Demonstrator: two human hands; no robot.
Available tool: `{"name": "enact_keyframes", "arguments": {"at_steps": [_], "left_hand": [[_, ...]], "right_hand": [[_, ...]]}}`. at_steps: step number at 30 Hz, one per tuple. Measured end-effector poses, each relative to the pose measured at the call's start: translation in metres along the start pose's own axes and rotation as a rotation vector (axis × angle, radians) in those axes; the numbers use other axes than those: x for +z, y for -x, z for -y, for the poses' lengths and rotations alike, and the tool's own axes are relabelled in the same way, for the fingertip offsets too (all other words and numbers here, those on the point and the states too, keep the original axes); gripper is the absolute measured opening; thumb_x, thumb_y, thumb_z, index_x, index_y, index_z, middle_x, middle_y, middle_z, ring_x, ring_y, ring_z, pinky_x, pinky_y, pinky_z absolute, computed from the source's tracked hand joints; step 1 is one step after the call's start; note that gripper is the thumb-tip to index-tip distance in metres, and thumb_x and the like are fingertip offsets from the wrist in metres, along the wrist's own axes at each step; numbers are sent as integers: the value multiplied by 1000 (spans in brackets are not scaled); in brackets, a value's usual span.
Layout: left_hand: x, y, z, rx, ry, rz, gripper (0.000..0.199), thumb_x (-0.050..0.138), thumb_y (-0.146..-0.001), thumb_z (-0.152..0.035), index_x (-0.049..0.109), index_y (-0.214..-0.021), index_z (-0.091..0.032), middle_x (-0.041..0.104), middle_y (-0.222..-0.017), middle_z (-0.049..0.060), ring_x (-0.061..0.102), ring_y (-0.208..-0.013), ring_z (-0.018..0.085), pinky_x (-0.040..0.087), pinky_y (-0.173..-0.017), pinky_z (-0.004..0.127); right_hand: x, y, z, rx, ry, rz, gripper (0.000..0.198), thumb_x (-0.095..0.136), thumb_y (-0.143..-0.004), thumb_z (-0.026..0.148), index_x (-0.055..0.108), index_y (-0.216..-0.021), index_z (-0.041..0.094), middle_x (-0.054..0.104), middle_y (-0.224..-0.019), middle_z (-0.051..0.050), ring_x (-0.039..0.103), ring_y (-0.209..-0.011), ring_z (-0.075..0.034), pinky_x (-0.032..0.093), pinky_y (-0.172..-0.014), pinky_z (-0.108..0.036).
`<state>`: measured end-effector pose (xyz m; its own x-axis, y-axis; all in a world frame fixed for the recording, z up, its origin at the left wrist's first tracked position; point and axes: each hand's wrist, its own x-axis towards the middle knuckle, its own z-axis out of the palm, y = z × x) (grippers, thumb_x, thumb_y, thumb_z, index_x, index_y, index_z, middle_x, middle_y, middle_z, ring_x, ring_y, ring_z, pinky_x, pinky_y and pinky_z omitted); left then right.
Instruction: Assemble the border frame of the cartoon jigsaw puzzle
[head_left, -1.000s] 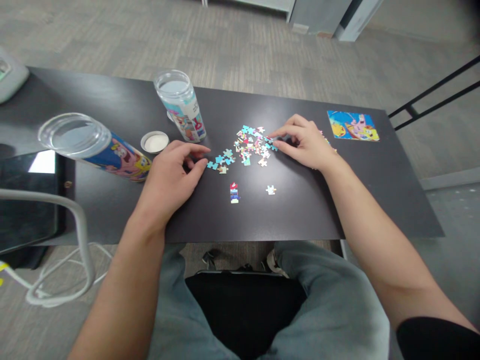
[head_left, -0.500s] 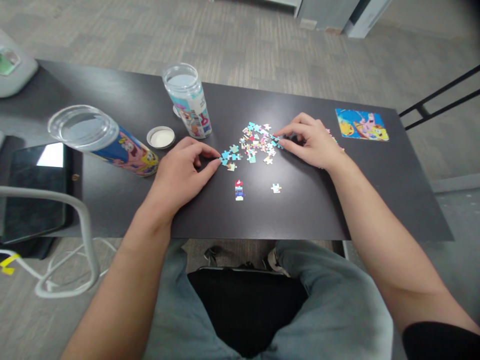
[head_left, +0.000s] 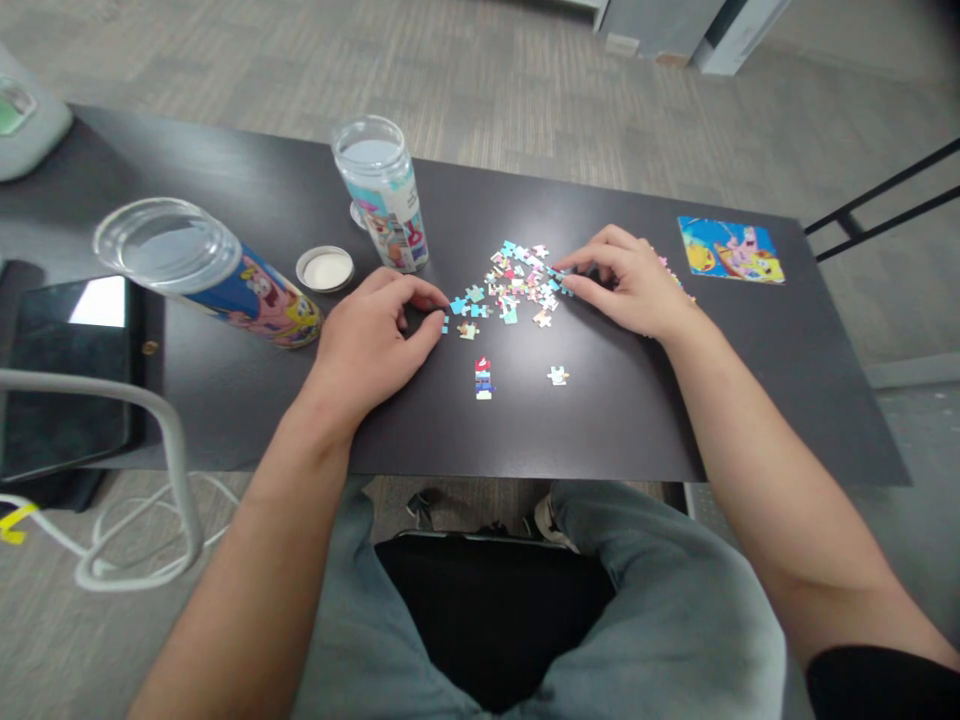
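A loose pile of small jigsaw puzzle pieces (head_left: 517, 282) lies on the dark table between my hands. At the pile's left side my left hand (head_left: 382, 335) has thumb and index finger closed by a blue puzzle piece (head_left: 445, 325), partly covered by the fingertips. My right hand (head_left: 630, 285) pinches at a light-blue puzzle piece (head_left: 556, 274) along the pile's right side. More pieces (head_left: 666, 264) peek out behind that hand. Nearer to me lie a joined red, blue and white strip of pieces (head_left: 484, 380) and a single pale piece (head_left: 557, 376).
Left of the pile stand two clear printed canisters, a tall blue one (head_left: 255, 295) and a smaller one (head_left: 394, 215), with a round white lid (head_left: 325, 269). A picture card (head_left: 731, 250) lies far right. A black tablet (head_left: 71, 390) and white tube (head_left: 169, 440) occupy the left.
The view has shifted slightly. By my left fingertips, a blue piece now shows a little apart from its neighbours. My right hand stays at the pile's right side.
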<state>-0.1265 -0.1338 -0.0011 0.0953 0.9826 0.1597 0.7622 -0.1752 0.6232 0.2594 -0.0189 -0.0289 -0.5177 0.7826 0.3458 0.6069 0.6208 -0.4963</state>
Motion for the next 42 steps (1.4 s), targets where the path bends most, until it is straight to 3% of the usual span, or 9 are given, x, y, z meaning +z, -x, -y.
{"name": "enact_keyframes", "arguments": {"at_steps": [6, 17, 28, 34, 42], "left_hand": [[4, -2, -5, 6, -27, 21, 33, 94, -107, -49, 97, -132, -29, 84, -127, 7, 71, -93, 24, 61, -90, 43], [5, -3, -8, 39, 23, 8, 27, 83, -107, -31, 97, -129, -26, 80, -123, 7, 71, -93, 24, 63, -93, 44], [0, -1, 0, 109, 41, 76, 25, 94, -104, -39, 100, -123, -26, 76, -128, 8, 71, -99, 24, 62, -99, 44], [2, -5, 1, 67, 109, 58, 18, 101, -101, -33, 101, -118, -27, 78, -126, 7, 66, -93, 21, 63, -98, 43], [4, -5, 1, 82, 187, 48, 17, 102, -100, -29, 100, -117, -26, 83, -121, 7, 70, -95, 23, 62, -94, 40]], "right_hand": [[1, 0, 0, 2, 14, -9, 32, 84, -114, 55, 100, -133, 35, 78, -118, -10, 61, -88, -29, 58, -105, -62], [-4, -1, 1, 0, 12, 28, 34, 84, -115, 57, 100, -135, 34, 76, -115, -9, 63, -88, -29, 61, -105, -61], [0, 1, 0, -23, -4, -13, 41, 81, -118, 66, 100, -132, 32, 78, -115, -10, 65, -89, -29, 61, -103, -60], [0, 2, -1, -35, -54, -33, 33, 86, -115, 55, 102, -130, 31, 81, -115, -11, 69, -91, -29, 58, -97, -56], [1, 1, -1, -33, -47, -28, 33, 84, -115, 54, 101, -131, 31, 81, -117, -11, 68, -91, -28, 58, -101, -57]]}}
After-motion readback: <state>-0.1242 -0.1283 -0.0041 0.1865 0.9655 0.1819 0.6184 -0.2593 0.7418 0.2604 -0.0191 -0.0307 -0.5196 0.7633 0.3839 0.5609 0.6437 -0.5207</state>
